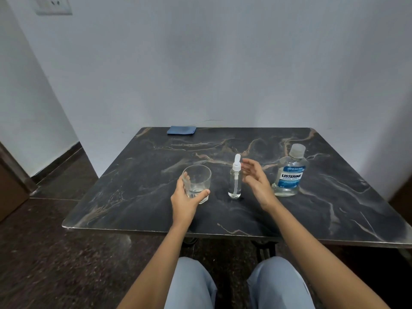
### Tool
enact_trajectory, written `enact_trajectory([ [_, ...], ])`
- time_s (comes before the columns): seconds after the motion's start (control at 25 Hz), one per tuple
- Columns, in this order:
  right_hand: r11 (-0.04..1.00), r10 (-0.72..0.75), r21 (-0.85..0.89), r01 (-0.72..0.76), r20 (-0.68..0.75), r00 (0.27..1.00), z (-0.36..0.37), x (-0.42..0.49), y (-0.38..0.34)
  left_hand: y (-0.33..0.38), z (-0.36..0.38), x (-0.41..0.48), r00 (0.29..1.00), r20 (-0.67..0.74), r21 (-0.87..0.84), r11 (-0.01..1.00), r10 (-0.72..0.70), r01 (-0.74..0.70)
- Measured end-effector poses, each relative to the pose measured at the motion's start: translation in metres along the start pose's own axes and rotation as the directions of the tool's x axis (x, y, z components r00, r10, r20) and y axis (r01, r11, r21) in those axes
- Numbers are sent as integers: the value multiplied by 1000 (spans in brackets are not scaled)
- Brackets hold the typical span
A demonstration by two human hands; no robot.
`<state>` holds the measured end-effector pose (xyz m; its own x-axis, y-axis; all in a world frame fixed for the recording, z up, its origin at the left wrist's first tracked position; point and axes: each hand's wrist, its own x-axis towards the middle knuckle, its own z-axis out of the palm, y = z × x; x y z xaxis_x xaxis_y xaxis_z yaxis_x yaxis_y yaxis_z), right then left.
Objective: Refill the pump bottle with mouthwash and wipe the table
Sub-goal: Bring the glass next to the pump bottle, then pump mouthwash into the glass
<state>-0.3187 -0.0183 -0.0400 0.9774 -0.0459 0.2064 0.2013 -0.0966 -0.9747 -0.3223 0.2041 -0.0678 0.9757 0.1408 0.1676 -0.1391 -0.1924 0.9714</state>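
Two hands reach over a dark, marble-patterned counter in the middle of the frame. The left hand grips a clear glass at centre left, its fingers curled round the far side and the thumb pressed against the near side, low by the base; the glass stands upright on the counter.

Just right of it, at frame centre, the pump bottle stands upright: a slim clear bottle with a white pump head on top and a thin tube running down inside. The right hand hovers just to the right of it, palm turned toward the bottle, fingers spread and relaxed, gripping nothing (whether the fingertips brush the pump head cannot be told).

Further right stands the mouthwash bottle, upright with its cap on and a blue label facing the camera, apart from the right hand.

At the far left corner of the counter, near the pale wall, lies a folded blue cloth. A wall socket shows at the upper left of the frame. Knees in light trousers fill the bottom centre, above a dark speckled floor.
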Motion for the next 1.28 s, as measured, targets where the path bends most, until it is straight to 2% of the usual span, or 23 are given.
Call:
enact_trajectory([
  [0.16,990,-100,-93,111,117,988,12,-5,-3,-7,-1,5,999,34,-11,1000,1,0],
  [0.36,965,-218,-141,221,40,975,27,-2,3,-8,-1,5,999,37,-20,1000,18,-17],
  [0.48,939,-272,-196,283,85,959,36,3,3,-7,0,6,999,35,-22,1000,19,-19],
  [0.64,850,-379,-336,406,144,914,44,14,0,-6,0,6,999,36,-24,999,26,-25],
  [0.72,824,-418,-360,438,136,898,47,19,3,-7,0,7,999,33,-25,999,21,-20],
  [0.84,824,-421,-373,427,101,901,52,24,5,-9,1,8,1000,25,-23,1000,15,-14],
  [1.08,762,-389,-428,485,295,872,53,28,-2,-11,1,9,999,33,-33,999,14,-13],
  [1.28,753,-382,-445,485,304,873,54,30,-7,-12,1,9,999,40,-40,999,19,-17],
])
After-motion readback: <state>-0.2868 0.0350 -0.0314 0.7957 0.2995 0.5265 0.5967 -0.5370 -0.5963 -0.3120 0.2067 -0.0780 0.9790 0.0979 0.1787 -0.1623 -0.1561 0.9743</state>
